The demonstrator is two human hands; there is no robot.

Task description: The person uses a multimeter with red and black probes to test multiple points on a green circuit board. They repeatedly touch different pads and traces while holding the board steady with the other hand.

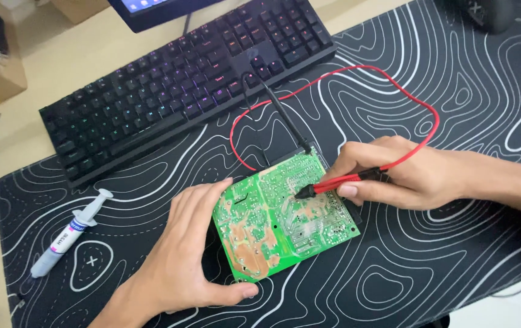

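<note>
Board [285,215] is solder side up on the mat [430,73], red probe [339,182] tip already down on it near the middle. Black probe [288,121] rests at the far edge, untouched by either hand. Right hand [406,176] pinches the red probe like a pen, fingers closed around it. Left hand [181,255] cups the board's near-left edge, fingers spread, thumb under the corner, steadying it. Looks mid-measurement; most of the board is left unprobed.
</note>
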